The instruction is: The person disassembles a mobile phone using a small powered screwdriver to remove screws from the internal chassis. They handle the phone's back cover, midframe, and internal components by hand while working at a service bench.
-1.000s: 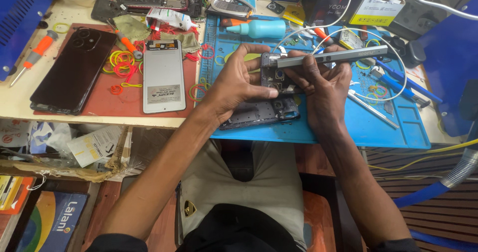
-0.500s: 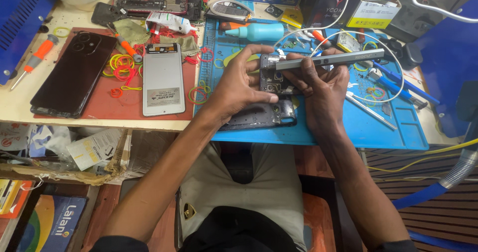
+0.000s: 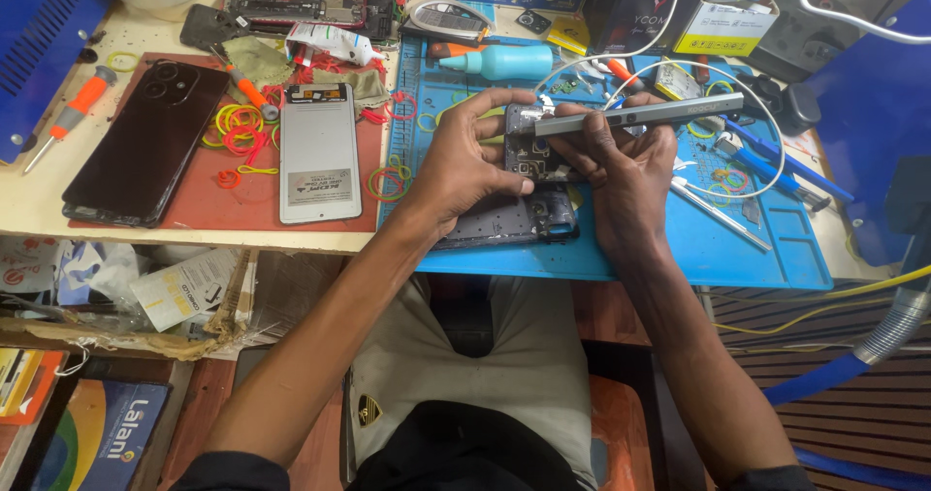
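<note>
Hands: left [image 3: 465, 161] grips opened phone [image 3: 538, 152]; right [image 3: 626, 166] pinches grey tool [image 3: 650, 115].

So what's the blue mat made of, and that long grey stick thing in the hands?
The blue work mat looks like soft rubber or silicone: matt, with a raised rim and moulded trays along its top. The long grey bar-shaped tool, held by the right hand, looks like brushed metal, with straight edges and a dull sheen, though it could be coated plastic.
</note>
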